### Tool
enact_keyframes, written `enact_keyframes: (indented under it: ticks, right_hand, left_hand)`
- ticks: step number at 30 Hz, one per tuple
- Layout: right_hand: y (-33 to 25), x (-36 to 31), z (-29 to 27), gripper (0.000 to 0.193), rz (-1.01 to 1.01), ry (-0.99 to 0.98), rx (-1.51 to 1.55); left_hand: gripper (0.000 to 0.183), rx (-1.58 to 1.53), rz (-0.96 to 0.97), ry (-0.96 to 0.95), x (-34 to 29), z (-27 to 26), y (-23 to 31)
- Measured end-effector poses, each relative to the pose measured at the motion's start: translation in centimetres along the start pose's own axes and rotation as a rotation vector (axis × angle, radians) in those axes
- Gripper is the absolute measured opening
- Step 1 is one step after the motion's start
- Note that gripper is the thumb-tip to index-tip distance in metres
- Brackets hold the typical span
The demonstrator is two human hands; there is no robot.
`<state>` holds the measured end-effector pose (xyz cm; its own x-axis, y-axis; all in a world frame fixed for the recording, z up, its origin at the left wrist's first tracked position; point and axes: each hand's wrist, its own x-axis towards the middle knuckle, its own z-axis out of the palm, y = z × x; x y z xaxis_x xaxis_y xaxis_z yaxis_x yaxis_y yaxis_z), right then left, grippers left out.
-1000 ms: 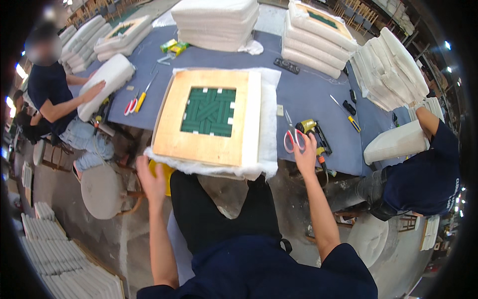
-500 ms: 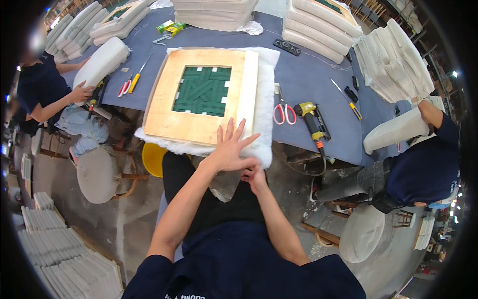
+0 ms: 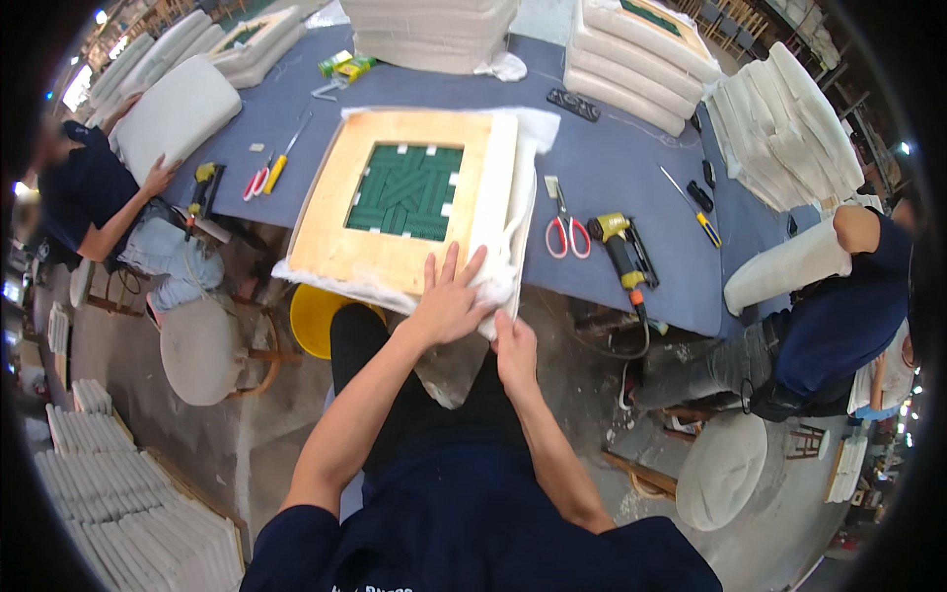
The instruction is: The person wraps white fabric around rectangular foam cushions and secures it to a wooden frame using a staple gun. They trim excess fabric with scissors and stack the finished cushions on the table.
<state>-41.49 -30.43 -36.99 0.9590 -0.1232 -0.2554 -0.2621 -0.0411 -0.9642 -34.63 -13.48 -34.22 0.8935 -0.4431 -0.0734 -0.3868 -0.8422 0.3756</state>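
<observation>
A seat panel lies on the table before me, its square wooden frame [image 3: 321,232] facing up with green webbing [image 3: 404,192] woven across the opening. White padding and cover cloth [image 3: 523,212] stick out around it, folded up along the right side. My left hand [image 3: 449,308] lies with fingers spread over the near right corner, fingertips on the wood and padding. Just right of it, my right hand [image 3: 516,355] pinches the cloth at that corner, thumb uppermost. Some of its fingers are hidden underneath.
Red-handled scissors [image 3: 567,237] and a nail gun [image 3: 623,255] lie to the right, a screwdriver [image 3: 702,217] farther over. Stacked cushions [image 3: 631,74] line the back. Co-workers sit on both sides, the left one holding a pale cushion [image 3: 182,116]. A yellow bucket [image 3: 311,321] stands below the table edge.
My right hand has gone from loose fingers below the corner to gripping the cloth there. The right-side cloth is now folded up toward the frame. The left co-worker's cushion has been turned.
</observation>
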Motion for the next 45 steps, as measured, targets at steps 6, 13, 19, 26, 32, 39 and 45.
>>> enact_keyframes:
  ticks: [6,13,19,26,32,39,45]
  right_hand:
    - [-6.6,-10.4,2.4,0.03,-0.399,-0.807,-0.445]
    - [-4.8,-4.6,-1.6,0.018,-0.389,-0.381,-0.17]
    - [-1.1,15.5,-6.9,0.044,0.266,0.141,-0.214]
    - [0.9,23.8,-5.1,0.068,-0.194,0.146,0.054]
    - [-0.3,20.5,-3.9,0.047,-0.289,0.043,0.052]
    - [0.3,8.0,-18.2,0.052,-0.052,-0.045,-0.205]
    - [-1.0,0.0,-4.8,0.075,0.279,-0.292,0.183]
  left_hand:
    - [0.04,-0.26,-0.006,-0.192,-14.4,-10.9,-1.5]
    - [0.04,-0.569,-0.289,0.238,-21.8,-9.0,-4.5]
    - [0.051,-0.325,0.067,0.34,-4.0,-6.7,-1.7]
    - [0.083,0.117,-0.059,0.199,6.0,1.4,1.4]
    - [0.083,0.1,-0.059,0.08,4.7,-0.3,0.5]
    - [0.079,-0.077,-0.577,0.836,-10.4,-6.0,-10.7]
    - [0.11,-1.297,-1.162,1.299,-22.0,-0.2,-26.6]
